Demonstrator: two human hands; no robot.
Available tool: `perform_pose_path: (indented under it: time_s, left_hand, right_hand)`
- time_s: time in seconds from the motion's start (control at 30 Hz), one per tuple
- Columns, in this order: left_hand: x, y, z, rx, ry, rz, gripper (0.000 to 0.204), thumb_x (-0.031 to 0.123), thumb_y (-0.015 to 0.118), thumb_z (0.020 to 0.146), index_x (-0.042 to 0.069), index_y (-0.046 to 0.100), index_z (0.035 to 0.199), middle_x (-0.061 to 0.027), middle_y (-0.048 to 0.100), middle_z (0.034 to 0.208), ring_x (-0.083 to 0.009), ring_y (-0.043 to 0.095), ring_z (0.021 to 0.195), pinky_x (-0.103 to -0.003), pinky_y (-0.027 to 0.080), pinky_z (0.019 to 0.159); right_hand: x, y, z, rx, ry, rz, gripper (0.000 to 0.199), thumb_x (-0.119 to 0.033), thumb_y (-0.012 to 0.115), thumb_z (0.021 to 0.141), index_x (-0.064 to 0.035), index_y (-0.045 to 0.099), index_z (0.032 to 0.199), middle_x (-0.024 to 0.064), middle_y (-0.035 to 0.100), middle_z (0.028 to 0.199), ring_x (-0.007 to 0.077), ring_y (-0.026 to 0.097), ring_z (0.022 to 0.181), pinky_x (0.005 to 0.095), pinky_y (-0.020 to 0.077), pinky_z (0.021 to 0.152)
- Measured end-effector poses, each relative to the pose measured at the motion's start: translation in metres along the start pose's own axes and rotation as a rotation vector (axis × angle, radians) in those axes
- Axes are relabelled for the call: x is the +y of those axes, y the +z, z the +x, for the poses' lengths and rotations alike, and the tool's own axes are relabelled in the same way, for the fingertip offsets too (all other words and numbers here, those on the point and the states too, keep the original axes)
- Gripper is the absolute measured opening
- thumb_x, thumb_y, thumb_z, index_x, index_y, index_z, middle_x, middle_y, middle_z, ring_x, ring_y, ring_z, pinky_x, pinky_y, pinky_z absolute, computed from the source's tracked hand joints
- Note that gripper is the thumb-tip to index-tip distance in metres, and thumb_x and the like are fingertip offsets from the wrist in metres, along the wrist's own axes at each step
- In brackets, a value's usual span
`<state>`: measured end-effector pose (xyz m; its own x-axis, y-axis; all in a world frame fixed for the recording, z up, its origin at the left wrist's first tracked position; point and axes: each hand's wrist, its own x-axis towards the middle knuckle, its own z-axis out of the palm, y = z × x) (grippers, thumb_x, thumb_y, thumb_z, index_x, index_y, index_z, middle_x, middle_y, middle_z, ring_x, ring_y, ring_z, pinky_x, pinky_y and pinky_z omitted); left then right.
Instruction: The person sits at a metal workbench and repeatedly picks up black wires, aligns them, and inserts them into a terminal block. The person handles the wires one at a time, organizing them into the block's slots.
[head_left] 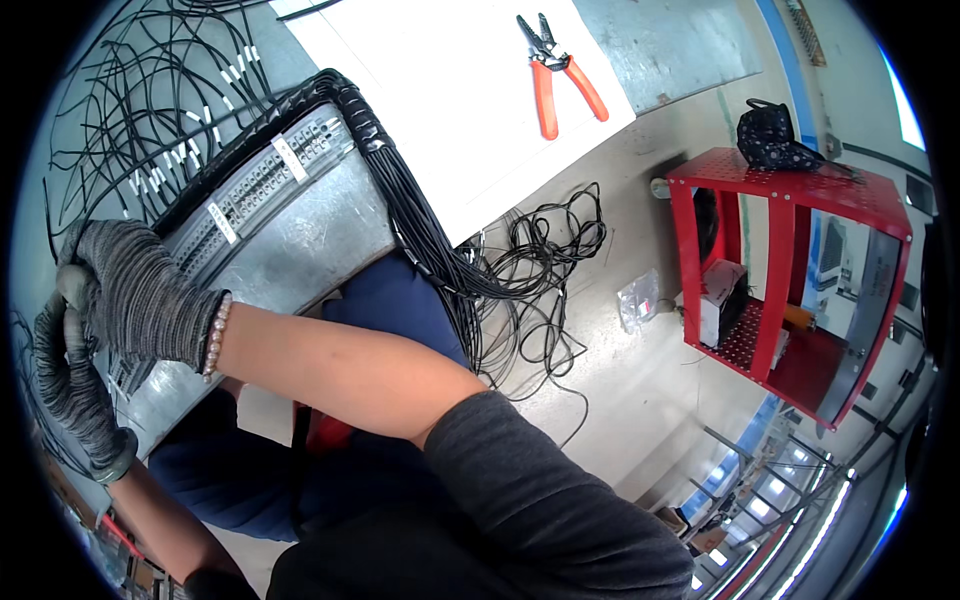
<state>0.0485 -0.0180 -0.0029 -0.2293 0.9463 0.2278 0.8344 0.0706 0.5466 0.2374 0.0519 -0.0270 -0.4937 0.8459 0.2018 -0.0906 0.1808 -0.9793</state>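
Note:
My two hands, in grey knit gloves, meet at the far left, beside the bundled cables. My right hand [150,290] reaches across from the right, its fingers curled in and pressed together. Just below it, my left hand [75,385] has bent fingers, their tips close to those of the right. What they pinch, if anything, is hidden. Near them lies a metal panel [330,235] with a terminal block strip [260,185] carrying white label pieces. A taped black cable bundle [385,165] runs along the strip and bends around its corner. Loose black wires with white markers [190,150] fan out behind.
Wire strippers with orange handles [555,85] rest on a white sheet [420,90]. Cable coils [540,250] hang past the table edge toward the floor. A red cart [790,185] stands at the right, carrying a dark patterned bag [775,138]. A plastic bag [638,300] lies on the floor.

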Motion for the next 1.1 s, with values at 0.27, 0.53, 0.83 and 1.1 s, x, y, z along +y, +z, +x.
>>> perform_pose_path:
  time_s: [0.27,0.53,0.83,1.1]
  left_hand:
    - [-0.005,0.0,-0.001,0.003,0.009,-0.239,0.027,0.013,0.057,0.094,0.005,0.061,0.119,-0.0067,0.064,0.114,-0.0154,0.057,0.106,-0.029,0.045,0.093]
    - [0.006,0.002,0.012,-0.059,0.17,0.008,0.028,0.01,0.055,0.094,0.005,0.059,0.122,-0.0069,0.063,0.115,-0.0149,0.056,0.109,-0.029,0.043,0.097]
    - [-0.008,-0.003,0.019,-0.083,-0.015,-0.217,0.03,0.011,0.052,0.096,0.002,0.057,0.124,-0.0072,0.06,0.123,-0.0133,0.054,0.113,-0.028,0.041,0.1]
    - [-0.014,0.011,0.048,-0.358,0.09,0.024,0.028,0.024,0.057,0.091,0.007,0.063,0.113,-0.0086,0.066,0.108,-0.0224,0.06,0.102,-0.035,0.046,0.091]
  right_hand:
    - [-0.002,0.001,0.007,-0.074,-0.02,-0.235,0.023,-0.025,0.059,0.088,-0.0026,0.064,0.094,0.0157,0.059,0.107,0.0268,0.06,0.099,0.0371,0.0498,0.087]
    - [-0.011,-0.013,0.0,0.133,0.053,0.06,0.026,-0.022,0.048,0.094,0.0002,0.059,0.1,0.0175,0.062,0.086,0.029,0.064,0.083,0.0381,0.0515,0.078]
    - [-0.007,-0.021,0.013,0.031,0.236,0.033,0.02,-0.021,0.052,0.092,-0.0021,0.058,0.095,0.0155,0.062,0.082,0.0271,0.063,0.079,0.0369,0.0507,0.074]
    - [0.021,-0.042,0.019,0.214,0.033,0.123,0.022,-0.023,0.057,0.088,-0.0044,0.058,0.1,0.0125,0.061,0.091,0.0225,0.06,0.079,0.0359,0.0508,0.065]
